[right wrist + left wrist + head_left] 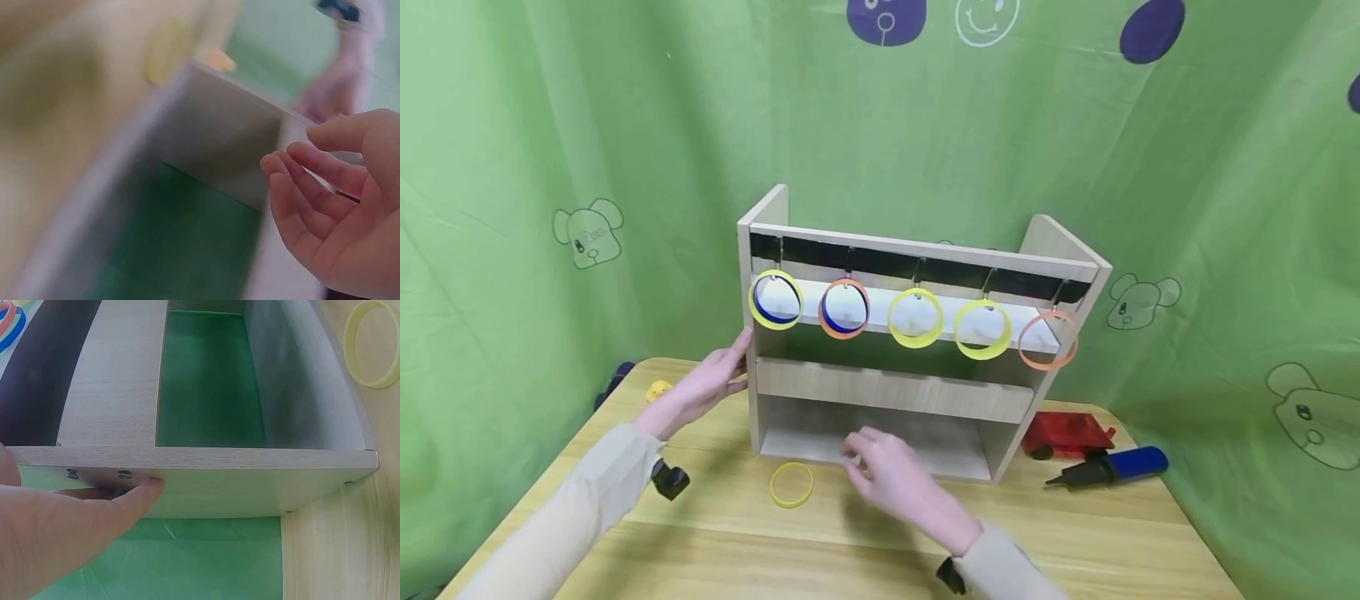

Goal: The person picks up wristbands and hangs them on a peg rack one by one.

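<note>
A light wooden rack (895, 386) stands on the table, and rings hang from hooks along its top. A yellow ring (916, 318) hangs at the middle hook; an orange ring (1048, 341) is on the far right one. Both leftmost hooks carry a blue ring behind a yellow or orange one. My left hand (711, 382) rests against the rack's left side panel (212, 487), thumb extended along it. In front of the lower compartment hovers my right hand (891, 475), fingers loosely bent and holding nothing. Left of it, a yellow ring (792, 485) lies on the table.
Right of the rack are a red toy cart (1060, 433) and a blue and black hand pump (1112, 467). A small yellow toy (658, 391) sits at the table's back left. Behind everything hangs a green curtain (647, 125).
</note>
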### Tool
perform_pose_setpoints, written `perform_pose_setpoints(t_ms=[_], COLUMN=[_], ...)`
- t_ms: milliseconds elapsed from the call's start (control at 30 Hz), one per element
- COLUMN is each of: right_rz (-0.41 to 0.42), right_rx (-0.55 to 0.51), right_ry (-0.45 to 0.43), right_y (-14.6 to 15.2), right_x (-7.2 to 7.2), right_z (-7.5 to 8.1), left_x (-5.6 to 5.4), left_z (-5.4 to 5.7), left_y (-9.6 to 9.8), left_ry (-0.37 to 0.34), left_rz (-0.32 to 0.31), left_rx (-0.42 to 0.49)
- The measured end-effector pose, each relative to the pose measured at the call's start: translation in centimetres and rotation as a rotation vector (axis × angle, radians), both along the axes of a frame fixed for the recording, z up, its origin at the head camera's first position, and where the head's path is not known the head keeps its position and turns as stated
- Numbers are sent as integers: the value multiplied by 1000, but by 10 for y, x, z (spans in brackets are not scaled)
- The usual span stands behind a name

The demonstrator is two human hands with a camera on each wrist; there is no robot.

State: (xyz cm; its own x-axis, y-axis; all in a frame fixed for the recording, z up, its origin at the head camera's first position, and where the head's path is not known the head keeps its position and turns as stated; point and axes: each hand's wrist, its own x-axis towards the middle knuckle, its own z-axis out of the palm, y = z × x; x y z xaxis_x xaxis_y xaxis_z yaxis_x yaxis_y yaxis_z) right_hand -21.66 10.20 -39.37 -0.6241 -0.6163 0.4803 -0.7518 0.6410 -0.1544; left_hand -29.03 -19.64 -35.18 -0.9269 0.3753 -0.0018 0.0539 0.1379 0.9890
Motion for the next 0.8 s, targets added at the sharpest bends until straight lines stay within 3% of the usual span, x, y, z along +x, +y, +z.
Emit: perform_pose_setpoints(t_ms=[133,300,500,800], right_rz=[6,-14,-72,-167], right_rx=[27,6,11,65], right_ry=[-103,-230,-352,-357], right_y=[-17,-30,-46,-59], right_x=[-14,-30,-37,-40], right_z=[-31,-52,-63,-74], left_x=[0,0,0,1], left_z=[1,2,1,0], left_y=[-1,-1,-1,0], left_ry=[4,12,8,-10], left_rz=[5,-6,-7,-2], left_rx=[4,4,17,28])
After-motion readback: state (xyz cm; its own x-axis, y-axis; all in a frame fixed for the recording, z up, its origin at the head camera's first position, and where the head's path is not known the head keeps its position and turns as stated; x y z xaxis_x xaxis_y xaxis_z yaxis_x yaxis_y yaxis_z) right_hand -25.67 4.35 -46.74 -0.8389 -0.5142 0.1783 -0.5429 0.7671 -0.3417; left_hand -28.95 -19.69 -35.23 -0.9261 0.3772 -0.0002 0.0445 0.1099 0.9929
